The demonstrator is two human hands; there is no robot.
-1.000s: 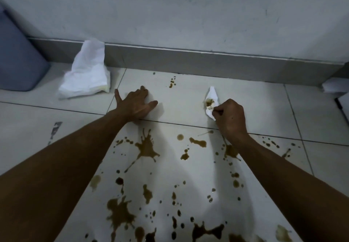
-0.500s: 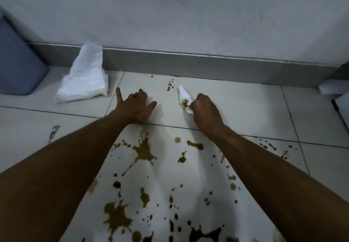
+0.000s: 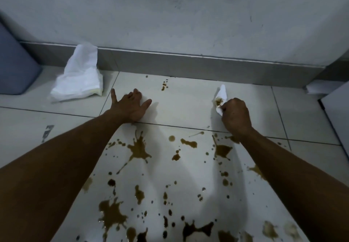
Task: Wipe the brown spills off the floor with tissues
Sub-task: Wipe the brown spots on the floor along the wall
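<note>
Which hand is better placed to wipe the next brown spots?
Right hand: it already holds a stained tissue near the spills. The left hand is flat on the floor, empty.

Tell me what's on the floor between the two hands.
In the head view, mostly bare tile separates the left hand from the right hand; only a small cluster of brown drops sits slightly beyond, toward the wall.

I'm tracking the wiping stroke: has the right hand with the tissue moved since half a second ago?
Yes. The right hand and its stained tissue have swept rightward, away from the small drip cluster near the baseboard.
</note>
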